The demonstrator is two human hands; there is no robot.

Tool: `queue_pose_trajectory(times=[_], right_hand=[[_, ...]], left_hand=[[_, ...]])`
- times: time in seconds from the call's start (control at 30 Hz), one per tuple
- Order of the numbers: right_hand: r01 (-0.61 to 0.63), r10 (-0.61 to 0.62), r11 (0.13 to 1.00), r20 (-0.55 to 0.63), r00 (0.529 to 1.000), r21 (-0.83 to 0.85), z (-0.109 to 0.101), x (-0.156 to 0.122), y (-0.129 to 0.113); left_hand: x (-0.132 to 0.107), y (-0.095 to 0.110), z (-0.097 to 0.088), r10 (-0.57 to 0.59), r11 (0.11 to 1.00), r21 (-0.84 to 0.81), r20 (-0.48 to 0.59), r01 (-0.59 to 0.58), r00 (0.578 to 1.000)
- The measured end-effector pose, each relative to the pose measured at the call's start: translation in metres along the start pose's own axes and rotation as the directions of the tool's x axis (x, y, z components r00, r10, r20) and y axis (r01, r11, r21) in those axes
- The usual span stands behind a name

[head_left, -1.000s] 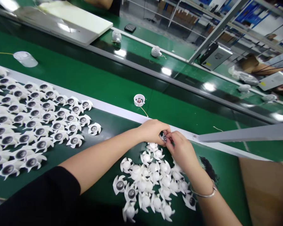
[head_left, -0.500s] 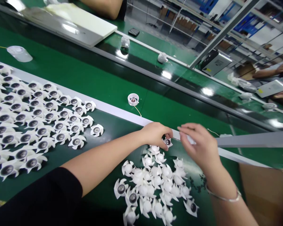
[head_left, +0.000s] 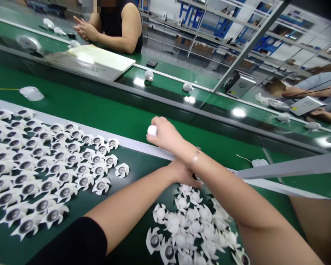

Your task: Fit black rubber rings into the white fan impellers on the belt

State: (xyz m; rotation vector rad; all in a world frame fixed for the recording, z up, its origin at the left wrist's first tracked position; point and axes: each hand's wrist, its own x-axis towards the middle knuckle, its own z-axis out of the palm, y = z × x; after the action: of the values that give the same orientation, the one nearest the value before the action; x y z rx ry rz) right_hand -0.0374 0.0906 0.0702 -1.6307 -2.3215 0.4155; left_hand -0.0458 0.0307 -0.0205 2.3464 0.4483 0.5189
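My right hand (head_left: 167,134) is closed around a small white round motor housing (head_left: 152,130) over the green belt. My right forearm crosses above my left hand (head_left: 183,173), whose fingers are curled on a white fan impeller (head_left: 199,180); only a sliver of it shows. Just below lies a loose pile of white fan impellers (head_left: 194,217), most with the domed side up and a few showing dark hubs. To the left, many more impellers (head_left: 56,169) stand close together, dark hubs upward.
A white plastic part with a yellow wire (head_left: 31,94) rests on the belt at left. A metal bar (head_left: 292,165) juts in from the right above a cardboard box (head_left: 314,221). Across the line, a person (head_left: 121,27) sits by a pale board (head_left: 105,60); another works at far right.
My right hand has crossed over the left arm to the belt and taken hold of the white housing there. My left hand keeps its impeller. The view has tilted up slightly.
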Motion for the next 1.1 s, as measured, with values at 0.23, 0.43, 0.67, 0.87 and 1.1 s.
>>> queue_pose_trajectory(times=[0.23, 0.43, 0.67, 0.87, 1.1], right_hand=[[-0.162, 0.266, 0.94, -0.347, 0.899, 0.301, -0.069, -0.164, 0.055], [-0.147, 0.309, 0.919, -0.433, 0.847, 0.367, -0.02, -0.25, 0.098], [-0.03, 0.048, 0.998, -0.43, 0.901, 0.05, 0.008, -0.244, 0.093], [-0.06, 0.115, 0.987, -0.393, 0.912, 0.15, 0.007, -0.24, 0.11], [-0.035, 0.098, 0.976, -0.294, 0.951, 0.213, -0.003, -0.23, 0.12]], left_hand=[[-0.001, 0.009, -0.012, 0.051, 0.989, -0.138, -0.011, -0.052, 0.999], [0.007, 0.007, -0.007, -0.135, 0.944, -0.32, -0.147, 0.082, 0.98], [0.005, 0.013, -0.009, -0.131, 0.94, -0.331, -0.123, 0.084, 0.984], [0.01, 0.018, -0.008, -0.161, 0.937, -0.322, -0.059, 0.134, 0.985], [0.01, 0.009, -0.006, -0.239, 0.876, -0.465, -0.191, 0.127, 0.952]])
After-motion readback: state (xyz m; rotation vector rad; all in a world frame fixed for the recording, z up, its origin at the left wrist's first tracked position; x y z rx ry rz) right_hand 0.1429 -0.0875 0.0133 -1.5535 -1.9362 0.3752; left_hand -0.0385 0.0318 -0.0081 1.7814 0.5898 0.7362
